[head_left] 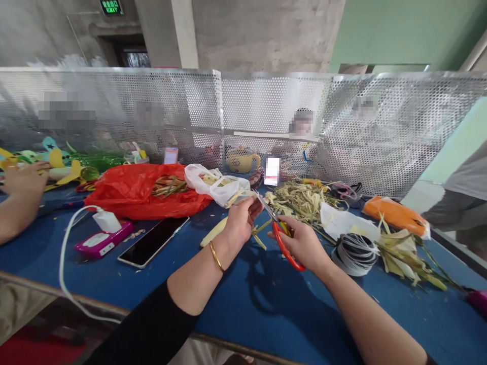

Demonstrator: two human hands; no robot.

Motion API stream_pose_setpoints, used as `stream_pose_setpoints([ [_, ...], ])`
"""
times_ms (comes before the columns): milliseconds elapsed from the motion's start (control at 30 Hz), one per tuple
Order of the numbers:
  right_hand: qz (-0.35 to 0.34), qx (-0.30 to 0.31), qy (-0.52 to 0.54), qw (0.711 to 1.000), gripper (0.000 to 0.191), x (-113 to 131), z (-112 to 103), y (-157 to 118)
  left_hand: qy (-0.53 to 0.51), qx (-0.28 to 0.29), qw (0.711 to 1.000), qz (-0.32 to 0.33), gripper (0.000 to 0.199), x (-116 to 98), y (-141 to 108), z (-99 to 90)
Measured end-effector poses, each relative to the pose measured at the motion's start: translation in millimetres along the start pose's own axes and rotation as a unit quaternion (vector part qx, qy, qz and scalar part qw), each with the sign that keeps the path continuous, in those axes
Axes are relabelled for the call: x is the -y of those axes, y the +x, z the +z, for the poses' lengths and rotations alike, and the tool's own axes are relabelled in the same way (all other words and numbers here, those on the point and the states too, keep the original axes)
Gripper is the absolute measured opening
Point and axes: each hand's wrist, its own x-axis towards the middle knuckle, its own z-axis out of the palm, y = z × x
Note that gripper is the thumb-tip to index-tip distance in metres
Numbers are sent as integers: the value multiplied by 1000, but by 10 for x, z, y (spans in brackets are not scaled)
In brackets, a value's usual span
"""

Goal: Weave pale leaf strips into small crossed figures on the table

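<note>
My left hand (243, 218), with a gold bangle on the wrist, is closed on pale dried plant strips (259, 236) that look like husk. Some of them stick out below its fingers. In my right hand (306, 243) are red-handled scissors (283, 248), their blades pointing up and left to my left fingertips. I cannot tell whether the blades touch the strips. Under my left hand, on the blue table (228, 291), lies a pale yellow elongated piece (213, 233). Just beyond the scissors spreads a heap of dried husk strips (300, 200).
Left are a red plastic bag (117, 190), a phone (154, 242), a purple power strip (102, 246) with a white cable, and a co-worker's hand (25, 177). Right are a spool (353, 256), loose husks (403, 253) and an orange package (395, 215). A perforated metal screen (266, 101) stands behind.
</note>
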Motion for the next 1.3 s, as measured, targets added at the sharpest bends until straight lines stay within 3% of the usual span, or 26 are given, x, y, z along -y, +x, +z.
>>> stream_pose_setpoints([
  [400,-4,5,20,1000,29,-8,30,11,10,-3,1000,-3,16,-44,-25,21],
  [533,26,-47,-58,997,34,1,-62,27,41,-11,999,-9,14,-56,-20,-2],
  [600,67,-65,-167,981,36,-15,-136,51,52,-11,999,-9,12,-57,-17,-12],
  [700,119,-39,-347,929,34,-60,-224,85,64,-10,998,-16,10,-54,-27,-13],
  [867,149,34,-466,871,29,-100,-262,86,85,-12,996,-21,9,-62,-77,14],
  [1067,136,60,-493,857,26,-142,-246,72,112,5,994,-9,5,-60,-127,32],
  [1300,120,82,-493,858,22,-175,-232,74,191,92,977,28,10,-22,-177,9],
])
